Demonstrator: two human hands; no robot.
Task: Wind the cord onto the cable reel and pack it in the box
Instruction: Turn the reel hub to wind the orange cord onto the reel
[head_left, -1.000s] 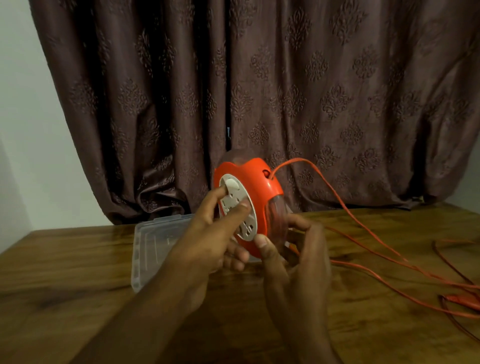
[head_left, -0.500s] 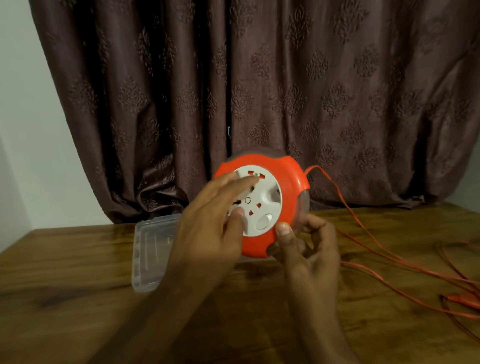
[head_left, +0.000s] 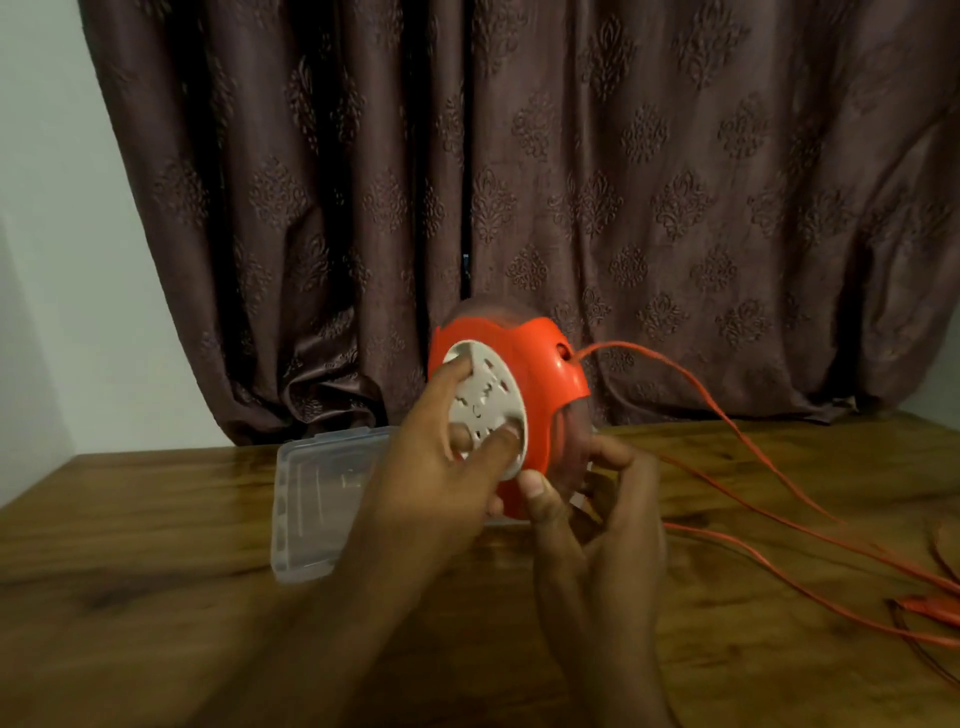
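Note:
An orange cable reel (head_left: 540, 364) with a white socket face is held upright above the wooden table (head_left: 130, 519). My left hand (head_left: 441, 467) presses its fingers onto the white face. My right hand (head_left: 602, 514) grips the reel's lower edge from below and behind, thumb on the orange rim. A thin orange cord (head_left: 727, 431) leaves a hole at the reel's right side and trails in loops across the table to the right. A clear plastic box (head_left: 311, 499) lies flat on the table behind my left hand.
A brown patterned curtain (head_left: 519, 182) hangs behind the table, with a pale wall (head_left: 52, 234) to the left. More loops of cord lie at the table's right edge (head_left: 924, 613).
The reel has turned in my hands: its white face, which faced me half a second ago, now angles left. The cord's exit hole has swung to the upper right.

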